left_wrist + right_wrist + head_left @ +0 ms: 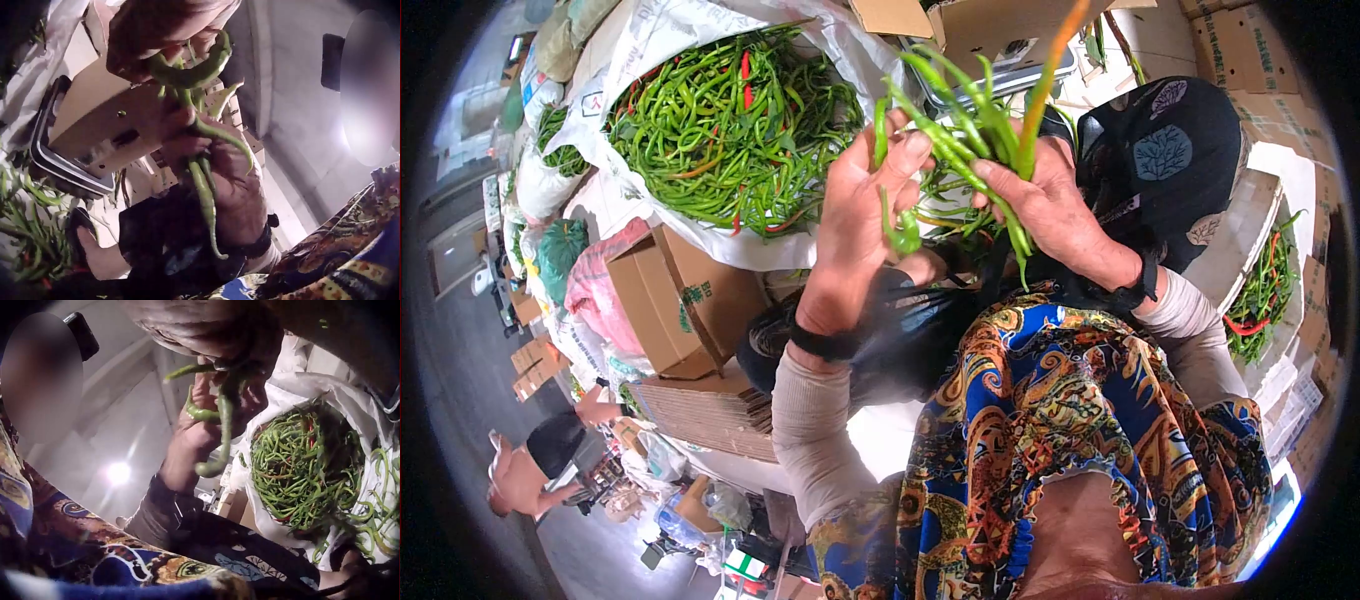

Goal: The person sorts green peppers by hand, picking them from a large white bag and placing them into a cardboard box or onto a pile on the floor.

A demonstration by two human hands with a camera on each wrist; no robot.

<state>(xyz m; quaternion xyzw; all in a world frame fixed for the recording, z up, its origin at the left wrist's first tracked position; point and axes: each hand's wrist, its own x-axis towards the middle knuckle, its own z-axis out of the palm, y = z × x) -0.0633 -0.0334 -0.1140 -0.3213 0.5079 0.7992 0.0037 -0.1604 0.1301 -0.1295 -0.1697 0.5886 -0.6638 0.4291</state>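
Observation:
In the head view the right hand point(1055, 205) grips a bunch of long green peppers point(960, 150), one of them orange-tipped, its thumb across them. Close beside it on the left, the left hand point(855, 205) pinches a curled green pepper point(903, 232) between thumb and fingers. The left wrist view shows the left hand point(169, 37) with a curved pepper point(197, 75) just above the right hand point(225, 181). In the right wrist view the right hand point(212, 331) partly hides the left hand's fingers.
A white sack point(750, 250) full of green and some red peppers lies ahead to the left. An open cardboard box point(685, 300) stands at left above stacked flat cardboard point(700, 415). More peppers sit in a white container point(1260, 170) at right. Another person point(535, 475) is far left.

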